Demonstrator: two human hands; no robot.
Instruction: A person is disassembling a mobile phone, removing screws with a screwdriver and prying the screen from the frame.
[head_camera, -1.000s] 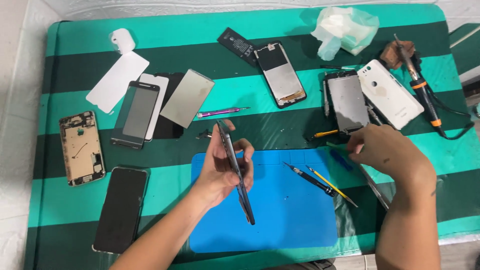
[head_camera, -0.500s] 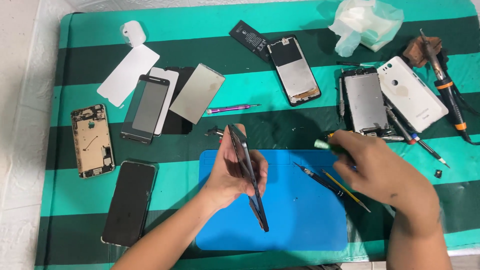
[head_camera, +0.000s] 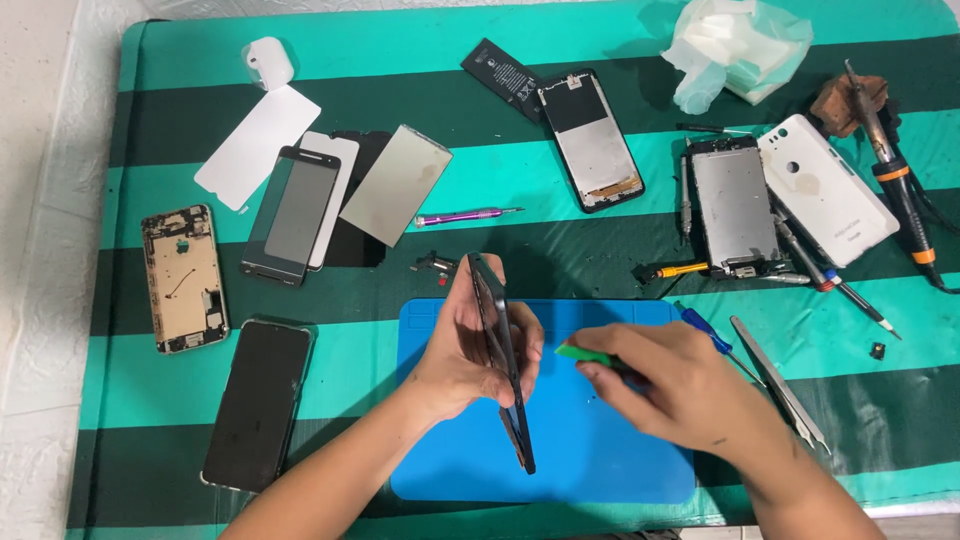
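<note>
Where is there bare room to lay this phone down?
Free: blue mat below the left hand, and striped cloth between the purple screwdriver and mat. Crowded: right side, around the white back cover and soldering iron.

Tabletop (head_camera: 620, 25) under woven cloth, teal and dark green stripes, matt. Work mat (head_camera: 600, 460) blue, smooth rubbery look, matt. Dark phone (head_camera: 503, 350) held on edge in left hand (head_camera: 465, 350), glossy frame. Green pick (head_camera: 582, 352) in right hand (head_camera: 680, 385), smooth plastic. Black phone (head_camera: 258, 400) near left, glossy glass. Gold phone chassis (head_camera: 183, 277) bare metal. White back cover (head_camera: 826, 190) smooth plastic. Purple screwdriver (head_camera: 468, 215) shiny metal. Tweezers (head_camera: 780, 385) brushed steel.
</note>
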